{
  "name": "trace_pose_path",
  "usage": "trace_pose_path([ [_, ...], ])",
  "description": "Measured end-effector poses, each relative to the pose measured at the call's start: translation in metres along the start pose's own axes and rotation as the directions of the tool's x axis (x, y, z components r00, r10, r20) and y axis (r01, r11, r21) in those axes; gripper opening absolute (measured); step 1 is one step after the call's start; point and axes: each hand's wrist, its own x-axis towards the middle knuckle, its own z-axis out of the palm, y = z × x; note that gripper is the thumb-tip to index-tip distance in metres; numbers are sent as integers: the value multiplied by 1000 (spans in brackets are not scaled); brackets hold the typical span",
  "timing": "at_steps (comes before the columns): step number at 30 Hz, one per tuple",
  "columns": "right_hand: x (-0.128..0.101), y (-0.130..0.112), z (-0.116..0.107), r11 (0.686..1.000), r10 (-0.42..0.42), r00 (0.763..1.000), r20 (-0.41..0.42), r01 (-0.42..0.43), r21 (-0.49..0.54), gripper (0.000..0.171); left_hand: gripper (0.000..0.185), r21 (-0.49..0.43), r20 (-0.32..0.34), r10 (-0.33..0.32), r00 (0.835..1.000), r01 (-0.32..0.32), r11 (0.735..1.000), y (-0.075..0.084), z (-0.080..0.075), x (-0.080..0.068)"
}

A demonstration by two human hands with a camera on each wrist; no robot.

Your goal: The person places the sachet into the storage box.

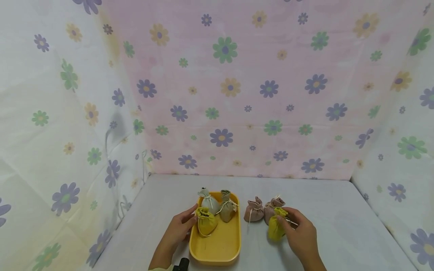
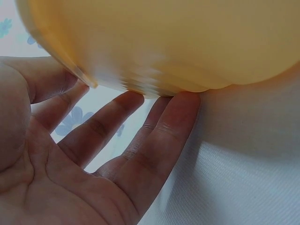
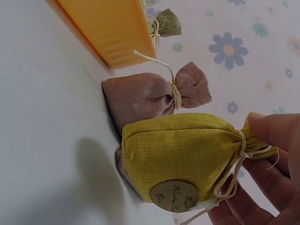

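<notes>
Tray [image 1: 215,246], pink sachets [image 1: 254,210] — beside yellow sachet [image 1: 275,229]

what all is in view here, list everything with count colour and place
tray: 1, yellow-orange, on the table near the front
pouches in tray: 3, one yellow, one pale grey, one olive, at the tray's far end
pouches on table: 3, two dusty pink right of the tray, one yellow just in front of them
table: 1, white
backdrop: flowered cloth, pink behind, white at the sides
left hand: at the tray's left rim, fingers straight
right hand: pinches the neck of the yellow pouch on the table
</notes>
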Motion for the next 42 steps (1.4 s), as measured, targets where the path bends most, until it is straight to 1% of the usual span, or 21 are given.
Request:
trace_pose_path([
  [5, 0, -5, 3, 1000, -1, 1000, 11, 1, 16, 32, 55, 3, 0, 4, 1000, -4, 1000, 0, 0, 0],
  [14, 0, -13, 6, 999, -31, 999, 29, 30, 42, 31, 56, 4, 17, 19, 1000, -19, 1000, 1, 0, -1],
  [23, 1, -22, 10, 994, -59, 997, 46, 54, 93, 29, 57, 11, 4, -11, 1000, 10, 1000, 2, 0, 0],
  [32, 0, -35, 18, 990, -108, 992, 72, 100, 101, 25, 55, 10, -2, -11, 1000, 12, 1000, 2, 0, 0],
  [42, 1, -52, 26, 979, -153, 984, 97, 137, 154, 24, 57, 10, 0, -17, 1000, 17, 1000, 3, -1, 0],
])
